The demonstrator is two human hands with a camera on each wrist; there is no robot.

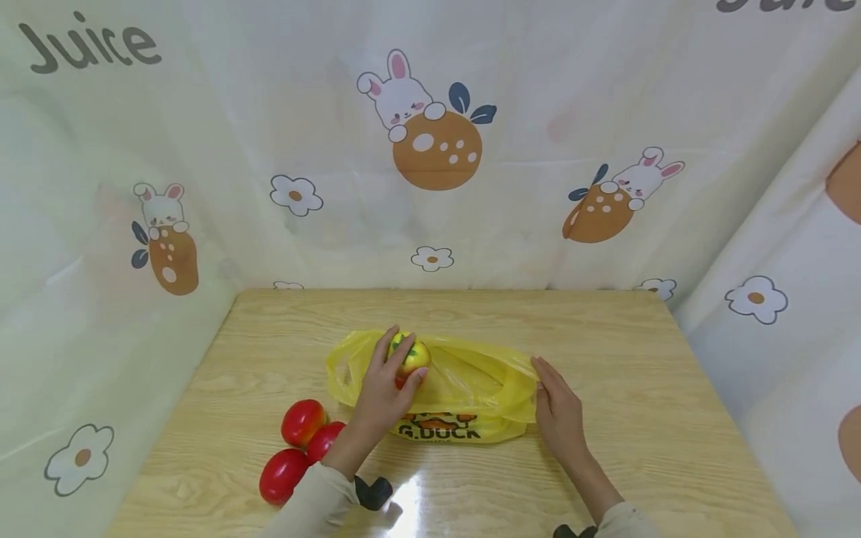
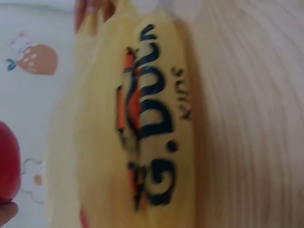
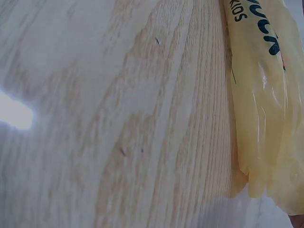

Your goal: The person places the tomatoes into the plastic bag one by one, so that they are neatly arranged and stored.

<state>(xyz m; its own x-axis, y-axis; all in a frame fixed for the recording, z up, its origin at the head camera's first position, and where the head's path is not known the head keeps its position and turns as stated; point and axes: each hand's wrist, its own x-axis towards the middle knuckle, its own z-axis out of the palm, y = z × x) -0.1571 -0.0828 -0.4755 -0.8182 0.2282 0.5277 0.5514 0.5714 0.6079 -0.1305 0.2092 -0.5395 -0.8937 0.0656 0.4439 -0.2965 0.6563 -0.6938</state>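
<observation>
My left hand (image 1: 383, 392) grips a red and yellow fruit (image 1: 417, 356) with green at its top, fingers over it and thumb at its near side. It is held over the mouth of a yellow plastic bag (image 1: 471, 382) printed "G.DUCK". At the bag's right end, my right hand (image 1: 562, 420) pinches the rim between thumb and fingers. The left wrist view shows the fruit's red side (image 2: 8, 161) beside the bag's printed front (image 2: 104, 142). In the right wrist view the bag's crumpled end (image 3: 261, 128) lies along the right edge; that hand is mostly hidden there.
Left of the bag, three red fruits sit close together: one at the back (image 1: 303, 424), one in front (image 1: 283, 477), and one partly behind the left forearm (image 1: 324, 441). All rest on a wooden table (image 1: 625, 373). A patterned curtain (image 1: 525, 224) stands behind the table.
</observation>
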